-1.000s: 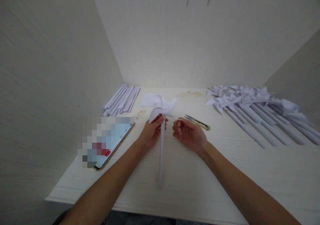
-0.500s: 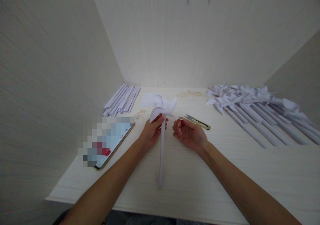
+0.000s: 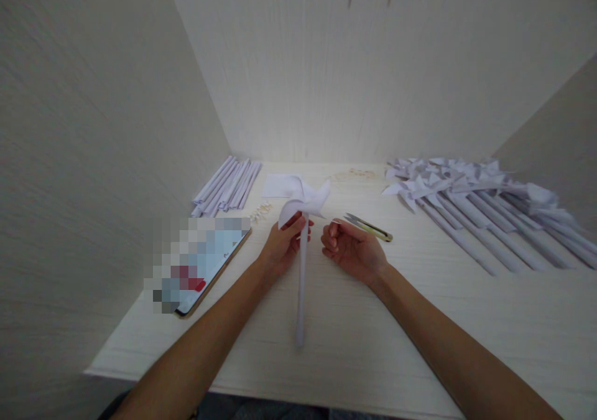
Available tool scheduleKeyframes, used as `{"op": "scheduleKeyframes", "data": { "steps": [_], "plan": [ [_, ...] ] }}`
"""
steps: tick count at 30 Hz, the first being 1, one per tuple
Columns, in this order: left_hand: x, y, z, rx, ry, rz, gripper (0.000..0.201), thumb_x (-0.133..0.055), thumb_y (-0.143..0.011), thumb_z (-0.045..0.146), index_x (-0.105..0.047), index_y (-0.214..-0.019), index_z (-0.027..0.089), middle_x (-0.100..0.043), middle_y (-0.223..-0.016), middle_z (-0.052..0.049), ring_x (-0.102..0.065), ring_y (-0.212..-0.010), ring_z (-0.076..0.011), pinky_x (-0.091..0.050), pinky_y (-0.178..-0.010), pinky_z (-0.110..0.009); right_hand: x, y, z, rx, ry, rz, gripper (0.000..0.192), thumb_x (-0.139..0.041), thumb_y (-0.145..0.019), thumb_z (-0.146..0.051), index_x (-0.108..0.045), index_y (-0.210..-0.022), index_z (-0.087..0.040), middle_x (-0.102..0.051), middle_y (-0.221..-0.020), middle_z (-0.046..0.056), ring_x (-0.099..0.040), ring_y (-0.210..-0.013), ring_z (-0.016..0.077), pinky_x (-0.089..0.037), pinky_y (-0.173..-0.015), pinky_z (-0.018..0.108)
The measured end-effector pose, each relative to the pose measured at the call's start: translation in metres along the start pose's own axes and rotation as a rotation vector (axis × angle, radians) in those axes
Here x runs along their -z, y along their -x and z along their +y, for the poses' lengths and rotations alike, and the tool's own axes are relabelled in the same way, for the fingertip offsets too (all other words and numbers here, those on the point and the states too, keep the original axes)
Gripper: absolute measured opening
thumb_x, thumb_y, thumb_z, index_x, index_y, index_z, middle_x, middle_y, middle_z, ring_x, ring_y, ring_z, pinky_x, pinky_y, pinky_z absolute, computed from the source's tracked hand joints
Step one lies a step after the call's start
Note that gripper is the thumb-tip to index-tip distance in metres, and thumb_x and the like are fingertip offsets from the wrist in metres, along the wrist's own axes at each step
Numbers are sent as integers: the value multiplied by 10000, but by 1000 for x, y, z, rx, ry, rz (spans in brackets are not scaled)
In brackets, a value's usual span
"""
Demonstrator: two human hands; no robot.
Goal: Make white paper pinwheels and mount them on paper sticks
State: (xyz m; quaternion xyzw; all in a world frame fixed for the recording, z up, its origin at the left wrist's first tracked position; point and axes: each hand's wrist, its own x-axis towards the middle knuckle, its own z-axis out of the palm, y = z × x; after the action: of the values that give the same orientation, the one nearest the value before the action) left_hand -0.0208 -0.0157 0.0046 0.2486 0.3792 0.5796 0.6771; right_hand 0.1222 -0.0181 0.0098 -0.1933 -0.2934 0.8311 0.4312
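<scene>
A white paper pinwheel (image 3: 303, 199) stands tilted in front of me, its rolled paper stick running down toward the table's front edge. My left hand (image 3: 284, 239) is closed around the stick just below the blades. To the right of the stick, apart from it, my right hand (image 3: 352, 249) is curled with thumb and fingers together. A tiny white tip shows at its fingertips, too small to name. Just beyond that hand lies a pair of thread snips (image 3: 369, 227) with yellow-green handles.
Rolled paper sticks (image 3: 228, 183) are piled at the back left, near a white paper sheet (image 3: 275, 185) and small pale bits (image 3: 260, 211). A phone (image 3: 205, 270) lies at the left. Several finished pinwheels (image 3: 485, 208) fill the right side. Pale loops (image 3: 357, 174) lie by the back wall.
</scene>
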Motion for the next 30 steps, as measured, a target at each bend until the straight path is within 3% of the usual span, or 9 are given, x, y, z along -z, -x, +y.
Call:
{"op": "scheduleKeyframes", "data": {
  "steps": [23, 30],
  "plan": [
    [-2, 1, 1, 3, 4, 39, 201, -699, -563, 160, -569, -716, 144, -607, -631, 8, -527, -529, -66, -417, -488, -175, -2, 2, -1, -4, 122, 3, 340, -329, -820, -256, -530, -562, -163, -403, -529, 1, -346, -489, 97, -300, -494, 223],
    [-2, 0, 1, -1, 16, 30, 219, -710, -543, 167, -561, -702, 141, -607, -610, 9, -524, -516, -65, -409, -476, -169, 0, 2, 1, 12, 118, -51, 317, -353, -803, -259, -546, -573, -156, -427, -533, 7, -374, -499, 96, -296, -500, 225]
  ]
}}
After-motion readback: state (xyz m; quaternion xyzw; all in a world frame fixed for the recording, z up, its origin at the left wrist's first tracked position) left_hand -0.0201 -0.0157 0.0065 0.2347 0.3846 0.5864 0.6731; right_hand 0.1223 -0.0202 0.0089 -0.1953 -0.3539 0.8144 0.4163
